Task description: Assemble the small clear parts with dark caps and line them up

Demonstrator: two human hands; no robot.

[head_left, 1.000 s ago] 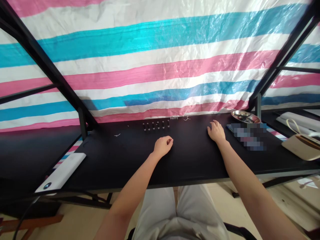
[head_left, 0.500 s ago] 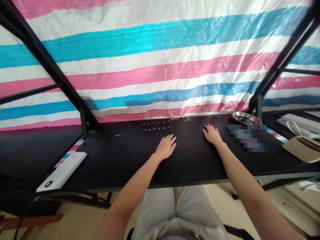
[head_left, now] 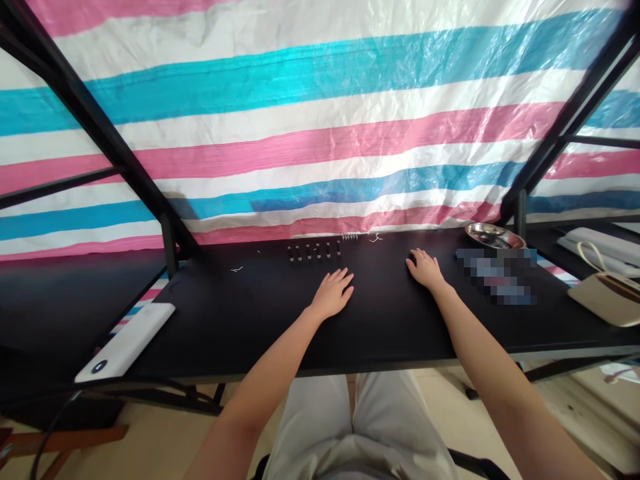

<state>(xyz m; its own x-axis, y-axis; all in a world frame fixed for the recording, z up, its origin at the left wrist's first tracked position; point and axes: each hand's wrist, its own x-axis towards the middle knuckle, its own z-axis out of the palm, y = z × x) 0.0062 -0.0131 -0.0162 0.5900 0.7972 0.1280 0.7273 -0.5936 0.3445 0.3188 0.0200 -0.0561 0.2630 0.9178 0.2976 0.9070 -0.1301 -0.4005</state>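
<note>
My left hand (head_left: 332,294) lies flat on the black table (head_left: 240,320), fingers spread, holding nothing. To its right my right hand (head_left: 425,269) also rests on the tabletop with fingers apart and nothing in them. Beyond my left hand stands a row of several small dark cylinders with pale ends (head_left: 309,252), too small to name. Behind their right end sits a line of tiny metallic pieces (head_left: 350,238). Thin white strands (head_left: 375,237) lie near the back edge, and another white strand (head_left: 237,269) lies farther left. Neither hand touches these things.
At the right back is a shiny divided metal dish (head_left: 495,235), with a pixelated patch in front of it. A beige pouch (head_left: 607,297) lies at far right. A white power strip-like bar (head_left: 127,343) sits left. Black frame bars (head_left: 120,157) and striped sheeting (head_left: 310,147) rise behind.
Both hands stay in place on the table. The whole view has shifted very slightly; no object has visibly moved.
</note>
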